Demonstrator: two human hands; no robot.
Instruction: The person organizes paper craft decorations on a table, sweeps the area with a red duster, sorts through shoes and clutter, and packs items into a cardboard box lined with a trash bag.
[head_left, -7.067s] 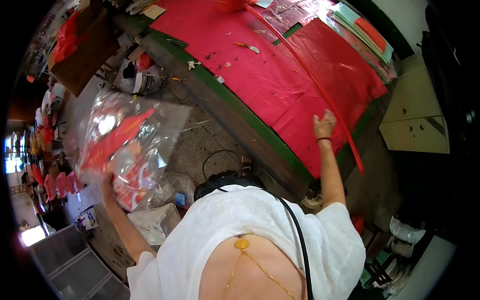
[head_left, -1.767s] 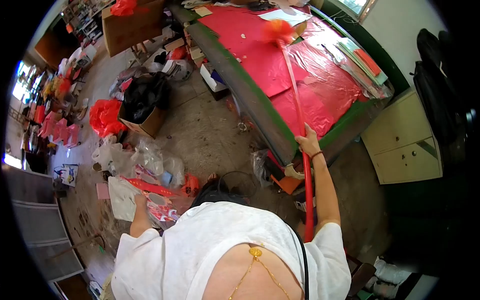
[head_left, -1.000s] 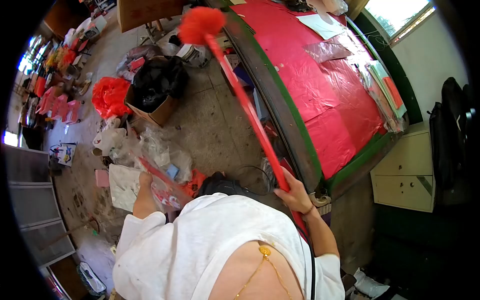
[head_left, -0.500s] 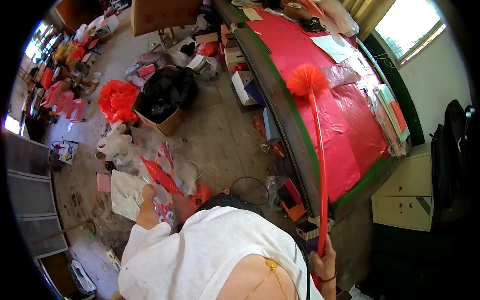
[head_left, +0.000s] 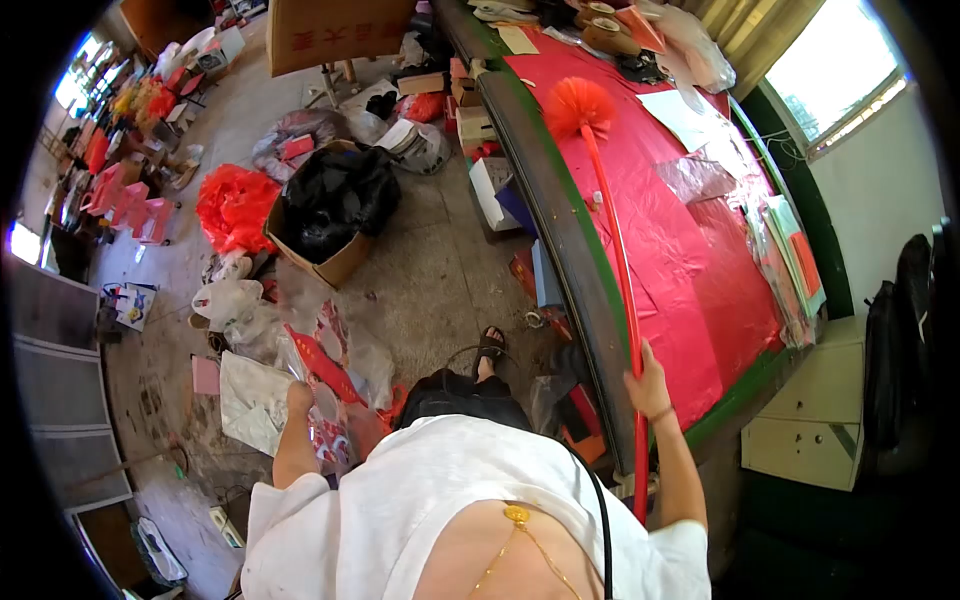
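Here, right hand (head_left: 650,378) gripping slim red duster pole (head_left: 615,260), left hand (head_left: 299,396) clutching crinkly clear packet (head_left: 325,385).

Right hand (head_left: 649,373) gripping red duster pole (head_left: 617,270) over red-covered table (head_left: 700,260), left hand (head_left: 298,397) holding clear packet (head_left: 325,375)

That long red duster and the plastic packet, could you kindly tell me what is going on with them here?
A person in a white top stands beside the long table covered in red sheets. The right hand grips the handle of the long red duster, whose fluffy head lies over the table. The left hand holds a clear plastic packet with red printed items inside, above the cluttered floor.
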